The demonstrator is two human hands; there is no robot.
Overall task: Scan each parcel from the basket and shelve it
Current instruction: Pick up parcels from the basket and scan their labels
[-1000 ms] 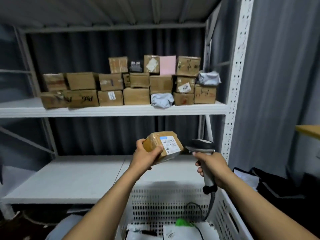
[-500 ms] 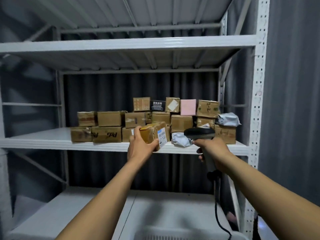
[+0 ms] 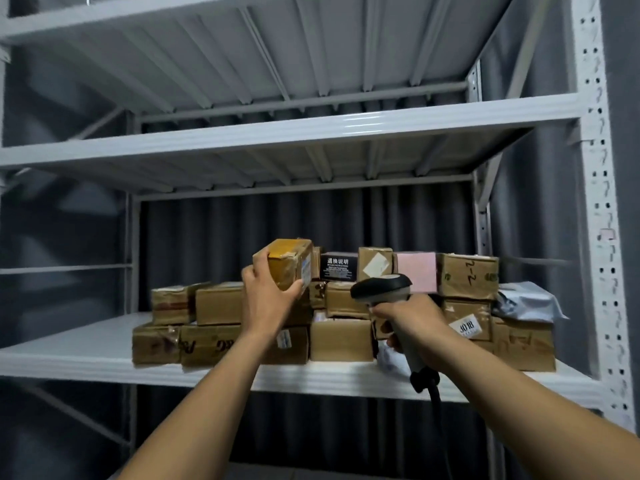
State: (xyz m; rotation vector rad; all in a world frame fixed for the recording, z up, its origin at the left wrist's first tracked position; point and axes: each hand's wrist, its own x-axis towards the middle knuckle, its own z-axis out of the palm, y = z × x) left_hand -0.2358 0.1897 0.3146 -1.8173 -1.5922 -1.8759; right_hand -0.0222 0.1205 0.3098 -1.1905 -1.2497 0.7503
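While left grip point(image 3: 268, 303) holds parcel point(image 3: 289, 263), cardboard taped; boxy.

White racking point(image 3: 311, 130) — dark pleated curtain point(image 3: 214, 244).

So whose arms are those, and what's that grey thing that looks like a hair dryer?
Those arms belong to a person wearing a camera on their head, so you see what they see. The left hand grips a small cardboard parcel, raised in front of the pile. The right hand holds a barcode scanner with a cable; it reads labels. On the white metal shelf sit many stacked cardboard boxes, a pink box and a grey plastic mailer bag.
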